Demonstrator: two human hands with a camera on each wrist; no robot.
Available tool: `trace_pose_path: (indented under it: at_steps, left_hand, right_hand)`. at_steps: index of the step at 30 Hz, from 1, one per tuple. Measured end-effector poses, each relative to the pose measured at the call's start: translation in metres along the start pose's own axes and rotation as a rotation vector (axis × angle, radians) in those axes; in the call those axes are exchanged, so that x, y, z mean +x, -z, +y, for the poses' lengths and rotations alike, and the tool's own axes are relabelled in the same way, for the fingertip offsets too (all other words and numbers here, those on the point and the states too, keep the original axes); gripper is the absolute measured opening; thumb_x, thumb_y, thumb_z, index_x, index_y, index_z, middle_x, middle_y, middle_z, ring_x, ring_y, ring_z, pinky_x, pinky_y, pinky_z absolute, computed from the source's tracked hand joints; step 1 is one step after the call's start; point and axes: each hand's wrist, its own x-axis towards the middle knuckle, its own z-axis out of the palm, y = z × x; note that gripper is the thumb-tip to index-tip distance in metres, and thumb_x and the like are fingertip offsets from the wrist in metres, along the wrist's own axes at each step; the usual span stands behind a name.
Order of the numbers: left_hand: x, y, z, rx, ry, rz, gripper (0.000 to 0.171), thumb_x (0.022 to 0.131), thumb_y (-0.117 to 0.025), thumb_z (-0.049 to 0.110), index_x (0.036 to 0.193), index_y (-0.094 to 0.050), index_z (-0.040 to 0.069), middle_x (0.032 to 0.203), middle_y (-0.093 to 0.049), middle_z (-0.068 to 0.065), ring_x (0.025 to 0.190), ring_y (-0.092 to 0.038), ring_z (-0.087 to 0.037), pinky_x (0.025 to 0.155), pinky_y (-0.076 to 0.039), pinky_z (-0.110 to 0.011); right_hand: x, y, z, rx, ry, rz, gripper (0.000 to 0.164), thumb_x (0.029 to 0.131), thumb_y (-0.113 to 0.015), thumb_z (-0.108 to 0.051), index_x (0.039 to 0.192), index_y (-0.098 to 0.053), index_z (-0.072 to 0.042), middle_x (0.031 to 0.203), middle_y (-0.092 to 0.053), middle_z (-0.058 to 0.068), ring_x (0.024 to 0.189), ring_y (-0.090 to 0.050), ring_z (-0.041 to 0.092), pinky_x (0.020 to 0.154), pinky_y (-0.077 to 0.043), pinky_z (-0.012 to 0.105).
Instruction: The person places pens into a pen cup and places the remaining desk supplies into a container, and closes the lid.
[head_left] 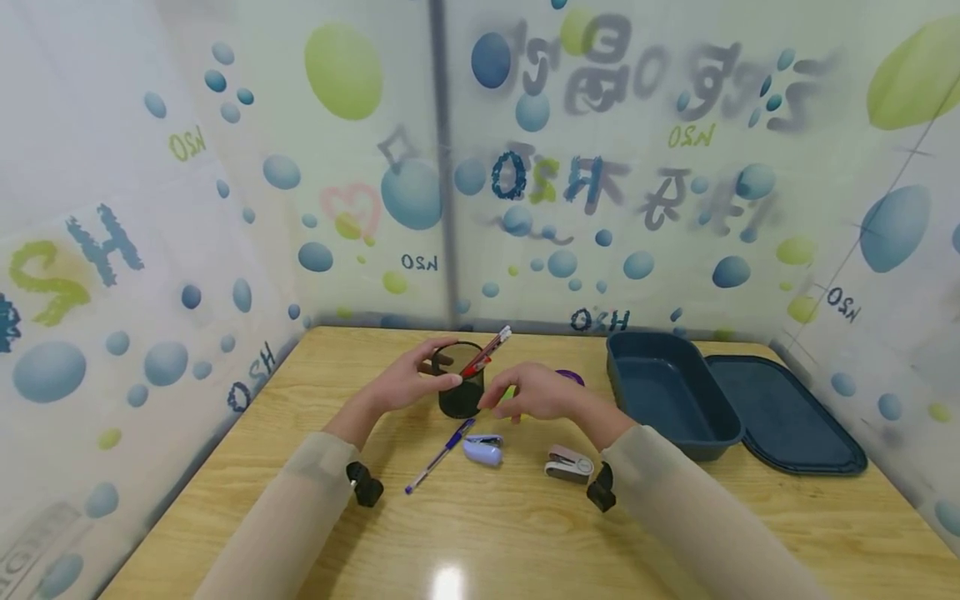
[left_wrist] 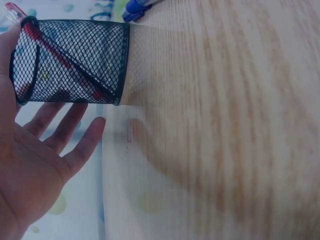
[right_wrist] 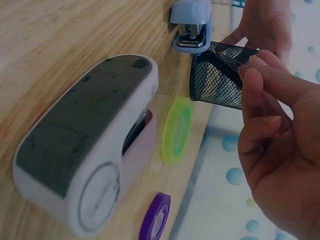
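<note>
My left hand (head_left: 405, 382) holds a black mesh pen cup (head_left: 459, 403) at its rim, thumb on the near side and fingers round the far side. The cup stands upright on the table. A red pen (head_left: 476, 367) and white-ended sticks (head_left: 501, 337) lean out of it to the right. Just right of the cup is my right hand (head_left: 542, 390), its fingers loosely bent with nothing showing between them. In the right wrist view its fingertips (right_wrist: 257, 62) overlap the cup's rim. A blue pen (head_left: 442, 454) and a lilac stapler (head_left: 483, 451) lie in front of the cup.
A pink and white stapler (head_left: 568, 465) sits beside the right wrist. Behind the right hand are a green tape roll (right_wrist: 177, 131) and a purple tape roll (right_wrist: 155, 218). To the right stand a dark blue bin (head_left: 675, 433) and its flat lid (head_left: 795, 417).
</note>
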Motion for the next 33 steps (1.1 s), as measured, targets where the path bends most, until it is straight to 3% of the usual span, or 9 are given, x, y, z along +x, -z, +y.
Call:
trace_pose_path:
  at_steps: [5, 11, 15, 24, 30, 33]
  left_hand:
    - [-0.001, 0.001, 0.001, 0.007, 0.006, -0.003, 0.08, 0.102, -0.076, 0.053, 0.17, -0.04, 0.032, 0.171, -0.044, -0.019, 0.143, -0.055, -0.046, 0.111, -0.055, -0.062]
    - [-0.002, 0.002, 0.001, 0.002, 0.002, 0.003, 0.078, 0.104, -0.076, 0.047, 0.17, -0.04, 0.028, 0.168, -0.046, -0.022, 0.143, -0.055, -0.047, 0.11, -0.055, -0.062]
    - [-0.001, 0.002, 0.0, -0.004, -0.009, -0.002, 0.077, 0.105, -0.074, 0.045, 0.171, -0.039, 0.025, 0.168, -0.045, -0.023, 0.143, -0.054, -0.047, 0.11, -0.055, -0.062]
    - [0.002, 0.001, 0.001, -0.003, -0.024, -0.009, 0.079, 0.104, -0.075, 0.047, 0.171, -0.039, 0.024, 0.169, -0.045, -0.022, 0.144, -0.054, -0.045, 0.11, -0.054, -0.061]
    - [0.002, 0.001, 0.0, -0.008, -0.02, -0.009, 0.08, 0.103, -0.076, 0.047, 0.171, -0.039, 0.024, 0.168, -0.046, -0.022, 0.143, -0.055, -0.046, 0.11, -0.055, -0.061]
    - [0.002, 0.0, 0.0, -0.008, -0.017, -0.008, 0.08, 0.104, -0.076, 0.048, 0.171, -0.039, 0.024, 0.168, -0.046, -0.022, 0.144, -0.055, -0.046, 0.11, -0.055, -0.061]
  right_hand:
    - [0.013, -0.002, 0.001, -0.032, 0.007, -0.08, 0.026, 0.105, -0.073, -0.007, 0.128, -0.082, -0.012, 0.13, -0.08, 0.012, 0.077, -0.074, 0.018, 0.083, -0.064, 0.044]
    - [0.026, -0.004, 0.001, -0.054, -0.013, -0.168, 0.031, 0.107, -0.07, -0.007, 0.134, -0.08, -0.017, 0.129, -0.08, 0.004, 0.077, -0.075, 0.027, 0.065, -0.05, 0.027]
    - [0.032, -0.008, 0.002, -0.036, -0.024, -0.206, 0.036, 0.108, -0.065, -0.003, 0.137, -0.079, -0.017, 0.126, -0.08, 0.004, 0.074, -0.074, 0.023, 0.064, -0.047, 0.024]
    - [0.034, -0.01, 0.009, -0.04, -0.071, -0.227, 0.037, 0.108, -0.063, -0.003, 0.135, -0.081, -0.02, 0.118, -0.079, 0.003, 0.073, -0.071, 0.018, 0.069, -0.048, 0.023]
    - [0.03, -0.006, 0.012, -0.085, -0.088, -0.215, 0.033, 0.106, -0.065, -0.004, 0.13, -0.083, -0.018, 0.093, -0.073, 0.001, 0.075, -0.059, 0.013, 0.073, -0.046, 0.024]
    - [0.029, -0.006, 0.013, -0.088, -0.082, -0.212, 0.033, 0.106, -0.066, -0.003, 0.13, -0.083, -0.017, 0.102, -0.075, -0.001, 0.079, -0.06, 0.013, 0.075, -0.047, 0.024]
